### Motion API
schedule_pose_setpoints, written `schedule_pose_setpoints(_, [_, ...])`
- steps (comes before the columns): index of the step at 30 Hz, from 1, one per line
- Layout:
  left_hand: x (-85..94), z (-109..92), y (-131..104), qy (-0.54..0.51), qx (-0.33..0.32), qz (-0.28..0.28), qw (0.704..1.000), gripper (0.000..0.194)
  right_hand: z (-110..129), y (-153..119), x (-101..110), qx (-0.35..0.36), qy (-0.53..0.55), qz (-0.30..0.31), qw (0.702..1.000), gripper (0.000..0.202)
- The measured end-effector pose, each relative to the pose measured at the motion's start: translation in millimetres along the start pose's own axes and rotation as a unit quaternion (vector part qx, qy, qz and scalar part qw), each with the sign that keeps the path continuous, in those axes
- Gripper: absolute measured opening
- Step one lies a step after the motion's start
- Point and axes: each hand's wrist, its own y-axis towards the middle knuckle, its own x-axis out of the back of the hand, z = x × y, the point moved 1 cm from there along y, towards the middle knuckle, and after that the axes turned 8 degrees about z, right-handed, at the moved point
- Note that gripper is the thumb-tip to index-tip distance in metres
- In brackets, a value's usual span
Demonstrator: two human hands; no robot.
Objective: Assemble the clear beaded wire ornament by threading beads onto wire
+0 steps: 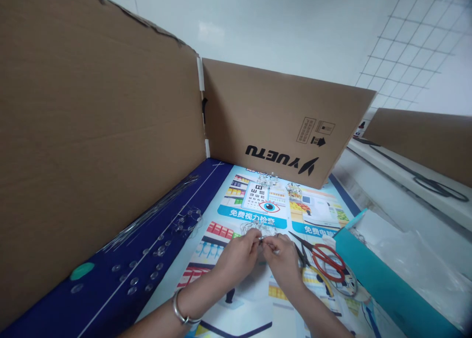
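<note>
The left hand (239, 253) and right hand (283, 259) pinch the beaded wire (261, 227) at its near edge, mid-counter (206, 181). Loose beads (134, 281) lie left; red scissors (314, 248) and a teal box (379, 279) sit right.

Left panel (99, 131): brown cardboard, matt, top edge rough and torn. Rear panel (287, 107): same board, smooth and matt, black print. Wall (280, 28): white, smooth, slightly glossy, with a reflected patch of light. Printed sheet (236, 323): smooth; paper or plastic cannot be determined. Loose wires (147, 220): thin, bright metal. Loose beads (134, 281): clear and glossy; glass or plastic undetermined. Beaded wire piece (258, 225): shiny, detail too fine to grade. Bracelet (178, 306): polished, silvery metal. Scissors: red handles (334, 263) smooth, plastic in appearance; blades dark metal. Bag (416, 254): clear plastic film, creased, glossy. Box (391, 284): teal, smooth outer face.
</note>
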Motion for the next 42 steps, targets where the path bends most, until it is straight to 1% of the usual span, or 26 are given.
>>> schedule_pose_setpoints(7, [-5.0, -5, -5, 0.066, 0.016, 0.018, 0.998, 0.022, 4, -2, -1, -0.002, -0.048, 0.006, 0.999, 0.017])
schedule_pose_setpoints(13, [-5.2, -12, -6, 0.119, 0.040, 0.050, 0.991, 0.023, 7, -3, -1, 0.008, -0.077, -0.005, 0.997, 0.015])
schedule_pose_setpoints(20, [-7.3, -13, -7, 0.135, 0.036, 0.062, 0.988, 0.020, 6, -1, -3, 0.002, -0.077, -0.018, 0.997, 0.019])
schedule_pose_setpoints(26, [-3.3, -15, -7, 0.169, 0.027, 0.069, 0.983, 0.015, 5, 2, -2, 0.002, -0.064, -0.021, 0.998, 0.018])
schedule_pose_setpoints(31, [-1.3, -18, -9, 0.204, 0.045, 0.063, 0.976, 0.015, 5, 1, 0, 0.003, -0.042, -0.020, 0.999, 0.016])
schedule_pose_setpoints(33, [-1.3, -19, -11, 0.212, 0.038, 0.055, 0.975, 0.015, 5, 2, 0, 0.003, -0.030, -0.018, 0.999, 0.015])
schedule_pose_setpoints(37, [-2.7, -20, -13, 0.212, 0.026, 0.036, 0.976, 0.021, 5, 4, 0, -0.001, -0.009, -0.014, 1.000, 0.016])
schedule_pose_setpoints(42, [-7.3, -19, -12, 0.169, 0.062, 0.030, 0.983, 0.038, 6, 6, 0, -0.011, 0.015, -0.010, 1.000, 0.016])
